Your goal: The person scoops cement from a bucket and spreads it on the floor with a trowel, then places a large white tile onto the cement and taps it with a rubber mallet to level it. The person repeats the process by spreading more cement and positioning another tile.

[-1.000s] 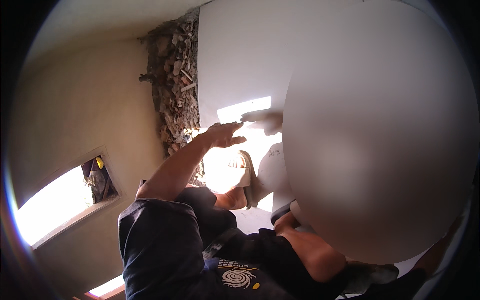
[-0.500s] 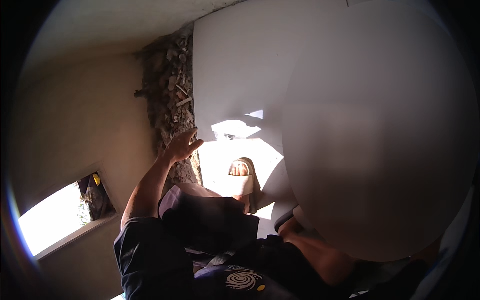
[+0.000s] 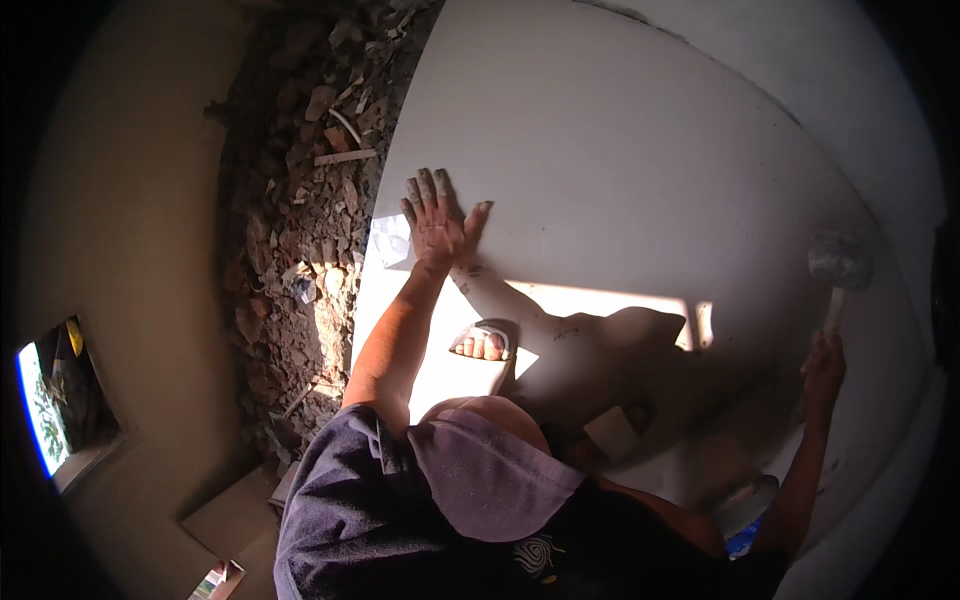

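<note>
- At the far left, a small window opening (image 3: 65, 400) sits in the beige wall (image 3: 130, 220).
- Next, a strip of broken rubble (image 3: 285, 215) runs along the large pale floor tile (image 3: 600, 190).
- The left hand (image 3: 436, 222) lies palm down on the tile near that edge, its grip spread wide, holding nothing.
- Below it, a sandalled foot (image 3: 482, 347) rests on the tile.
- At right, the right hand (image 3: 823, 370) has its grip closed around the handle of a grey-headed mallet (image 3: 840, 260), head pointing away from the person.

Rubble strip (image 3: 290, 200) beside tan wall (image 3: 150, 230) | bright window opening (image 3: 68, 400), left | flat brownish panel (image 3: 232, 512) near rubble, lower left
</note>
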